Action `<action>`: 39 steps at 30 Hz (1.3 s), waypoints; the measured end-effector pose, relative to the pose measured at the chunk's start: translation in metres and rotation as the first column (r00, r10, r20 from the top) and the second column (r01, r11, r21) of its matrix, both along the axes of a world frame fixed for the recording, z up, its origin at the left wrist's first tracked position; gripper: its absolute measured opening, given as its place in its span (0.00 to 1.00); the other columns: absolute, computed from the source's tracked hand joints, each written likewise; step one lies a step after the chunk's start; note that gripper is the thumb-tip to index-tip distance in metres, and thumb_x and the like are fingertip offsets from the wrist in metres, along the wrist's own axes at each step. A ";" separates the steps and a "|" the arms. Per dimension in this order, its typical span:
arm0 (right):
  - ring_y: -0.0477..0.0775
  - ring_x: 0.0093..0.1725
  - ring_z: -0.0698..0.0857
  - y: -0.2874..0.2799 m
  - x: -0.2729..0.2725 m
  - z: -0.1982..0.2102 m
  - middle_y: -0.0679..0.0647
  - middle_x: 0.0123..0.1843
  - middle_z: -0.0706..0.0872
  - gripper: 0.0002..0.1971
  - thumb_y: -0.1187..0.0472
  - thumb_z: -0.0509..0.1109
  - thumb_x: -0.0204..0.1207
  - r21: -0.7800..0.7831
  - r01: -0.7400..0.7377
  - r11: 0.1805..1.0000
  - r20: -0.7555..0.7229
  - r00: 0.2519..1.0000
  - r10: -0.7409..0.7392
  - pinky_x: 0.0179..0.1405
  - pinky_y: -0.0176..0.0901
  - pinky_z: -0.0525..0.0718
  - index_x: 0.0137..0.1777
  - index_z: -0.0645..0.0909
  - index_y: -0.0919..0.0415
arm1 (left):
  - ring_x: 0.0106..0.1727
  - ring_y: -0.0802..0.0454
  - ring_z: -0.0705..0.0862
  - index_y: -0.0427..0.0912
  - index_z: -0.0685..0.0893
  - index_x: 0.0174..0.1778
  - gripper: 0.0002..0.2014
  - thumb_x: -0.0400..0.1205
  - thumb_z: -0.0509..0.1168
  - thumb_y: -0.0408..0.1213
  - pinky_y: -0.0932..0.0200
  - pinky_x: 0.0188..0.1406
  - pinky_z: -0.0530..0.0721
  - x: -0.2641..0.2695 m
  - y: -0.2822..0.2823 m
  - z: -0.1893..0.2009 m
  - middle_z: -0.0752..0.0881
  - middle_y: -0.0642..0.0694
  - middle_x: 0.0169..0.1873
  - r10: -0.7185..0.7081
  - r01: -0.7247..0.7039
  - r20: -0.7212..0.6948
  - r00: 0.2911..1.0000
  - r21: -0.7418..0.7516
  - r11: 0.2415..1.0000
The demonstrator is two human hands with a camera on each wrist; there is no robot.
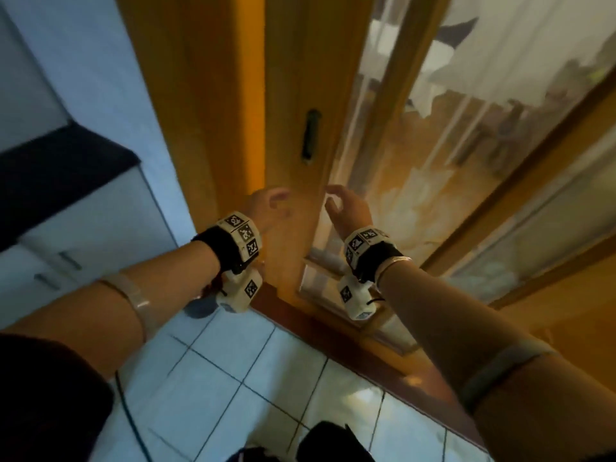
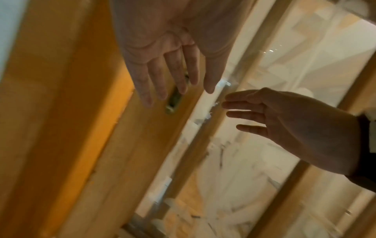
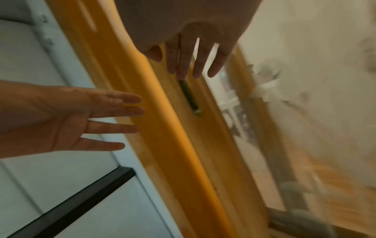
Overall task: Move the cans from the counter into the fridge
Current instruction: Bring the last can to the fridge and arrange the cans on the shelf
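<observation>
No can and no fridge shows in any view. My left hand [image 1: 271, 208] is held out in front of a wooden sliding door [image 1: 286, 95], fingers straight and spread, holding nothing. My right hand [image 1: 343, 208] hangs beside it to the right, fingers relaxed and empty. In the left wrist view the left hand [image 2: 173, 77] hovers over the door's recessed pull [image 2: 175, 99], with the right hand [image 2: 274, 122] off to the side. The right wrist view shows the right hand [image 3: 191, 61] above the same pull [image 3: 189, 98] and the left hand [image 3: 81, 119] open at the left.
A dark countertop [image 1: 56, 175] over white cabinets [image 1: 83, 235] stands at the left. The door's frosted glass panel [image 1: 450, 145] fills the right. Pale floor tiles [image 1: 253, 371] lie below. A dark object [image 1: 333, 441] sits at the bottom edge.
</observation>
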State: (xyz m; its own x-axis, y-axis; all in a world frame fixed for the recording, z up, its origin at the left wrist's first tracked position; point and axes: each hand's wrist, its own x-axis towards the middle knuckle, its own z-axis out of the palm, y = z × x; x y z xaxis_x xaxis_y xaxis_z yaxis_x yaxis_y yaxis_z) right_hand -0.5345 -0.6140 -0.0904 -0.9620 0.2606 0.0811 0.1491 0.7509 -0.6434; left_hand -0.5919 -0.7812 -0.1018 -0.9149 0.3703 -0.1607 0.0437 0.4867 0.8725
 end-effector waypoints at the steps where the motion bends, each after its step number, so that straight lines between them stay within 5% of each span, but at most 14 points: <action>1: 0.56 0.71 0.77 -0.022 -0.013 -0.001 0.55 0.73 0.77 0.19 0.57 0.61 0.81 0.007 -0.044 0.999 0.014 0.999 0.044 0.70 0.45 0.73 0.71 0.75 0.57 | 0.69 0.49 0.75 0.40 0.73 0.73 0.25 0.78 0.68 0.32 0.53 0.70 0.73 -0.004 -0.025 0.000 0.78 0.46 0.67 0.035 -0.035 0.009 0.999 0.004 0.999; 5: 0.54 0.62 0.80 -0.108 -0.056 0.000 0.54 0.72 0.78 0.18 0.55 0.58 0.83 -0.003 -0.249 0.969 0.035 0.968 0.249 0.61 0.43 0.77 0.71 0.74 0.52 | 0.66 0.50 0.79 0.41 0.74 0.73 0.25 0.78 0.69 0.32 0.60 0.62 0.77 -0.017 -0.121 -0.002 0.79 0.44 0.69 0.212 -0.212 -0.016 0.977 0.019 0.977; 13: 0.54 0.73 0.73 -0.288 -0.127 0.001 0.52 0.74 0.76 0.18 0.56 0.58 0.82 -0.041 -0.606 0.794 0.069 0.791 0.607 0.74 0.47 0.70 0.72 0.72 0.52 | 0.70 0.46 0.78 0.43 0.78 0.69 0.23 0.77 0.70 0.35 0.61 0.64 0.76 -0.016 -0.292 -0.003 0.80 0.46 0.67 0.586 -0.586 -0.040 0.809 0.001 0.810; 22: 0.52 0.70 0.77 -0.486 -0.167 -0.001 0.54 0.69 0.81 0.17 0.60 0.61 0.81 -0.087 -0.882 0.464 -0.050 0.469 0.882 0.71 0.43 0.72 0.69 0.77 0.58 | 0.70 0.47 0.78 0.44 0.77 0.70 0.23 0.78 0.69 0.34 0.55 0.71 0.74 0.023 -0.463 0.012 0.80 0.46 0.68 0.884 -0.884 -0.035 0.467 -0.045 0.465; 26: 0.54 0.67 0.79 -0.563 -0.156 -0.008 0.54 0.66 0.83 0.16 0.61 0.61 0.80 -0.059 -0.944 0.324 -0.066 0.328 0.942 0.68 0.45 0.74 0.67 0.78 0.59 | 0.69 0.45 0.79 0.44 0.79 0.68 0.23 0.76 0.70 0.33 0.49 0.71 0.76 0.062 -0.518 0.008 0.81 0.44 0.67 0.963 -0.963 -0.026 0.268 -0.005 0.268; 32: 0.55 0.65 0.81 -0.667 -0.113 -0.018 0.57 0.64 0.84 0.16 0.63 0.62 0.79 -0.062 -0.989 0.134 -0.087 0.139 0.986 0.66 0.41 0.73 0.65 0.80 0.63 | 0.68 0.46 0.80 0.44 0.79 0.68 0.22 0.77 0.70 0.34 0.57 0.65 0.77 0.128 -0.588 -0.001 0.81 0.45 0.67 0.997 -0.998 -0.053 0.055 -0.009 0.055; 36: 0.54 0.65 0.81 -0.728 -0.076 -0.025 0.56 0.64 0.84 0.16 0.63 0.62 0.79 -0.060 -0.997 0.053 -0.072 0.058 0.996 0.65 0.41 0.74 0.65 0.79 0.62 | 0.69 0.47 0.79 0.48 0.78 0.68 0.23 0.77 0.70 0.36 0.60 0.58 0.78 0.169 -0.635 -0.014 0.81 0.48 0.68 0.999 -0.999 -0.044 -0.021 -0.035 -0.023; 39: 0.55 0.65 0.81 -0.774 -0.050 -0.030 0.56 0.64 0.84 0.16 0.62 0.62 0.79 -0.031 -0.999 0.030 -0.073 0.032 0.997 0.65 0.42 0.74 0.65 0.79 0.61 | 0.70 0.46 0.78 0.48 0.77 0.69 0.24 0.77 0.70 0.37 0.57 0.65 0.77 0.197 -0.675 -0.020 0.80 0.49 0.69 0.998 -0.997 -0.058 -0.026 -0.070 -0.030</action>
